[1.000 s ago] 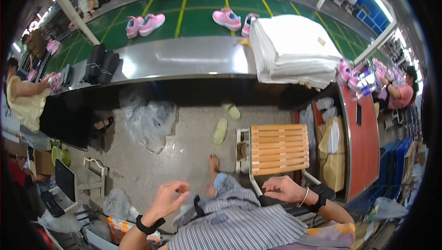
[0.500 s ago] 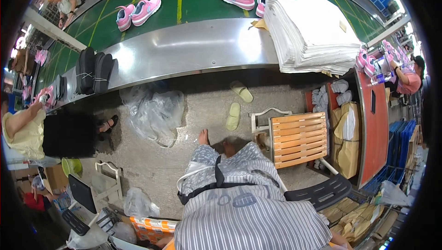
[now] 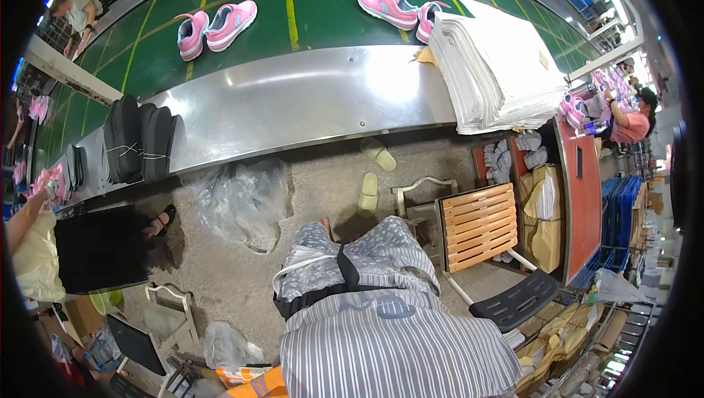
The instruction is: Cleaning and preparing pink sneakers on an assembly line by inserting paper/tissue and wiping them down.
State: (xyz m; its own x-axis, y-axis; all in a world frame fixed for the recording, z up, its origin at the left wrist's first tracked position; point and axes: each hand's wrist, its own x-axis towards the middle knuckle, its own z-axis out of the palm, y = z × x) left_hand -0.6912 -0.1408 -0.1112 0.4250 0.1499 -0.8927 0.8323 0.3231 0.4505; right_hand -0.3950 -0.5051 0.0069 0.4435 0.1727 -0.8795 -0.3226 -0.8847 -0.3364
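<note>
Wearer's hands both out of frame, so can't tell whether spread, pressed together or pinching anything; only the striped apron (image 3: 400,350), patterned trousers (image 3: 396,251) and part of a bare foot (image 3: 327,228) show low in the view. Pink shoes: left pair (image 3: 231,26) upright side by side on the green belt (image 3: 323,6) with yellow lines, beyond the steel bench (image 3: 293,97); right pair (image 3: 389,8) on the belt too, its second shoe partly hidden by the stack of white sheets (image 3: 506,68) at the bench's right. Tan scrap (image 3: 425,56) by the stack's near-left corner. Two string-tied bundles of black soles (image 3: 155,145) stand at bench left. Floor: clear plastic bag (image 3: 246,204), pale green slippers (image 3: 368,193), slatted wooden chair (image 3: 480,226) right of the wearer's legs. Red table (image 3: 576,233) further right, dark flat device (image 3: 579,163) on top. Co-worker in pale yellow (image 3: 37,266) at far left, one hand at pink items; another in a pink top (image 3: 634,125) at far right.
</note>
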